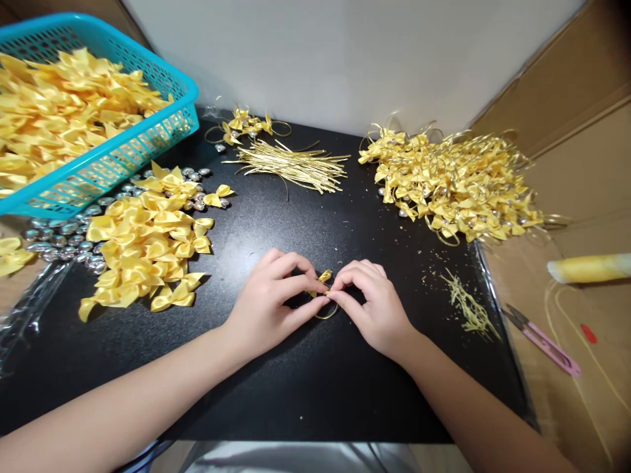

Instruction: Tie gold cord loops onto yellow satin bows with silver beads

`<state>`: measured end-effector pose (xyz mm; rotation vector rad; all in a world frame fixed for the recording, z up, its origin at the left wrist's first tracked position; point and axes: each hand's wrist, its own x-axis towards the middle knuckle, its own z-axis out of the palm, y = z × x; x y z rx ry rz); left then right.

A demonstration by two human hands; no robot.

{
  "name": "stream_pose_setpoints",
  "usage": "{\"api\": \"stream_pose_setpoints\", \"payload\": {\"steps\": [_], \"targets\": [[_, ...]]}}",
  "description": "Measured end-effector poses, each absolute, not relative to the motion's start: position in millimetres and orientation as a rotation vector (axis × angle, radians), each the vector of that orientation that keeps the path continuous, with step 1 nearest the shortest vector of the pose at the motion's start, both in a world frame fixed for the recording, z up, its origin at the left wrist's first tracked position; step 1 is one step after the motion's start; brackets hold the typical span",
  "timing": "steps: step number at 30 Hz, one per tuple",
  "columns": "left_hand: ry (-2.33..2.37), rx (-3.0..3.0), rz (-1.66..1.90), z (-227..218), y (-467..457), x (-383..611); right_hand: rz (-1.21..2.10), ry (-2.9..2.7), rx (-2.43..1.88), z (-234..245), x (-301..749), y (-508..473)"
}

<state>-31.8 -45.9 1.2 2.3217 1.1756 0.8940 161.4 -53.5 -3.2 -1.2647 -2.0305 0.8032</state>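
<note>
My left hand (276, 299) and my right hand (372, 305) meet at the middle of the black mat (305, 387). Both pinch one small yellow satin bow (324, 276) with a thin gold cord loop (328, 313) hanging under it. The fingers of each hand are curled and pressed together on the bow. Most of the bow is hidden between the fingertips.
A heap of plain yellow bows (148, 240) lies left, over silver beads (59, 240). A turquoise basket (123, 154) of bows stands far left. Cut gold cords (296, 167) lie at the back, finished bows with loops (453, 187) at right, cord scraps (468, 309) and pink snips (547, 341) nearby.
</note>
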Motion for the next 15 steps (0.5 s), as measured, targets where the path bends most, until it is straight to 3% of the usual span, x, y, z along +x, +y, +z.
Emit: {"api": "stream_pose_setpoints", "payload": {"steps": [15], "targets": [[1.099,2.313,0.818,4.7,-35.6,-37.6,0.804,-2.015,-1.278,-2.0,161.3,-51.9]]}}
